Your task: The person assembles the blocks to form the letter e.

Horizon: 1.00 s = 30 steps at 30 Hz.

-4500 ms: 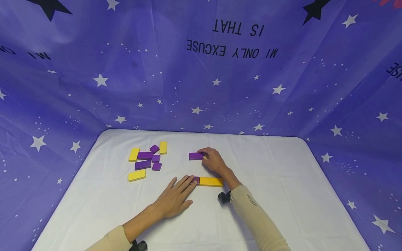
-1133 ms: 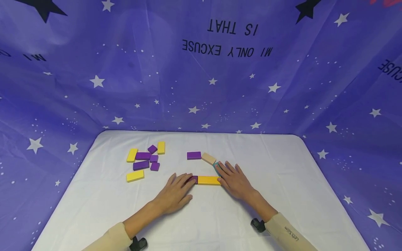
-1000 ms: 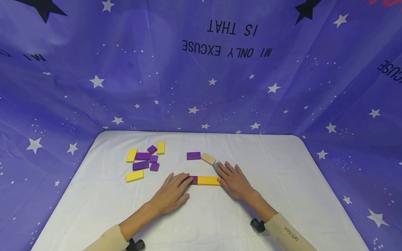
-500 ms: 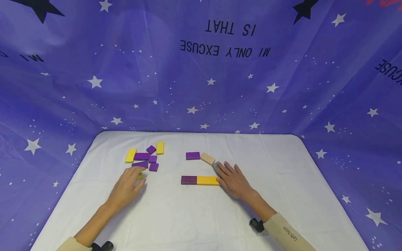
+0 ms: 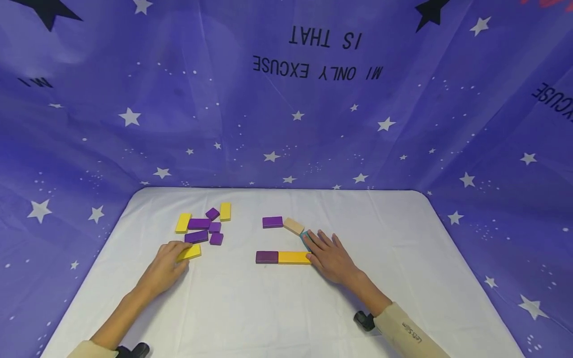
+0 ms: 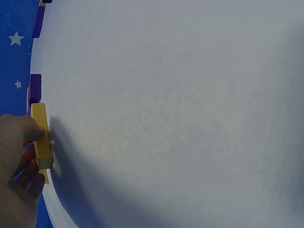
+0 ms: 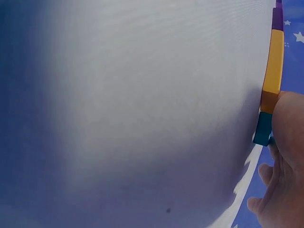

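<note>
My left hand (image 5: 163,267) pinches a yellow rectangular block (image 5: 192,251) at the near side of a loose group of blocks. In the left wrist view, the thumb lies on one side of this yellow block (image 6: 42,135) and fingers are behind it. My right hand (image 5: 334,262) lies with straight fingers over a teal block (image 5: 305,239), partly hiding it. Its thumb touches the right end of a long orange block (image 5: 293,257). A dark purple block (image 5: 266,257) adjoins the orange one's left end. Farther back, a tan block (image 5: 293,226) slants between the teal block and a purple block (image 5: 272,222).
Beyond my left hand lie purple rectangular blocks (image 5: 199,224), small purple squares (image 5: 217,239) and two more yellow blocks, one on the left (image 5: 183,223) and one at the back (image 5: 226,212). A star-printed curtain (image 5: 286,99) borders the white table (image 5: 250,318).
The right hand moved from the upper purple block to the teal and orange blocks, then stayed. My left hand left the dark purple block, moved left and took hold of the yellow block.
</note>
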### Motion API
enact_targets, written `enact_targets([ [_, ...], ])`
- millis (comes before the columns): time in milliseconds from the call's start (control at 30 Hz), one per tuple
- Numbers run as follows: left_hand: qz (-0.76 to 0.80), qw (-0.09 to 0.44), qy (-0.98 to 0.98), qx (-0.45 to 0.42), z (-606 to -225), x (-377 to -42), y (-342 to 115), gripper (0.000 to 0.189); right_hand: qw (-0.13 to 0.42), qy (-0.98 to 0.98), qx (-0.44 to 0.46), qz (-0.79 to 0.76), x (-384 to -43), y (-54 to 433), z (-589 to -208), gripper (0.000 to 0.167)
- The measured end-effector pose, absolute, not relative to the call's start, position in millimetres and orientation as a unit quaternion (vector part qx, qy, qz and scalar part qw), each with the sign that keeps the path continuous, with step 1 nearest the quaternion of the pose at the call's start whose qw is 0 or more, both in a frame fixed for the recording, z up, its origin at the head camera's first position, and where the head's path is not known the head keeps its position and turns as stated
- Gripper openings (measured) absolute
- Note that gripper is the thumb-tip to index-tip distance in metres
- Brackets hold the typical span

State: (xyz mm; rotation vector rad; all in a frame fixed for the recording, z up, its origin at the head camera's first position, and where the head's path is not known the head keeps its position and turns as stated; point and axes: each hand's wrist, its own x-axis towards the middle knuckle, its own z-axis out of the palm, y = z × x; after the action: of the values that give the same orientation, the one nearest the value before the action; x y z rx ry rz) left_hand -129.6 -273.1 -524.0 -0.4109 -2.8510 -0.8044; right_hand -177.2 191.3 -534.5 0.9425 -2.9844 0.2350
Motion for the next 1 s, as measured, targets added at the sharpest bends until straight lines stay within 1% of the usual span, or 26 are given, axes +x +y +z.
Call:
enact_targets([
  [133,-0.27,0.08,-0.949,-0.142,-526,-133,-274,0.039,0.002,-0.951,0.3,0.074,-177,191,-535,0.055],
  [300,-0.282,0.073,-0.947,-0.136,-526,-134,-271,0.039,0.001,-0.951,0.298,0.077,-176,191,-535,0.055],
  [400,-0.295,0.084,-0.942,-0.137,-527,-133,-265,0.04,0.0,-0.952,0.298,0.074,-176,191,-535,0.055],
  [567,-0.325,0.111,-0.926,-0.156,-525,-135,-249,0.041,0.004,-0.952,0.3,0.069,-176,190,-535,0.055],
  [633,-0.337,0.115,-0.921,-0.159,-522,-138,-240,0.041,0.008,-0.951,0.301,0.07,-176,190,-535,0.055],
  [1000,-0.37,0.107,-0.91,-0.152,-512,-166,-196,0.039,0.017,-0.95,0.305,0.062,-176,191,-535,0.055],
])
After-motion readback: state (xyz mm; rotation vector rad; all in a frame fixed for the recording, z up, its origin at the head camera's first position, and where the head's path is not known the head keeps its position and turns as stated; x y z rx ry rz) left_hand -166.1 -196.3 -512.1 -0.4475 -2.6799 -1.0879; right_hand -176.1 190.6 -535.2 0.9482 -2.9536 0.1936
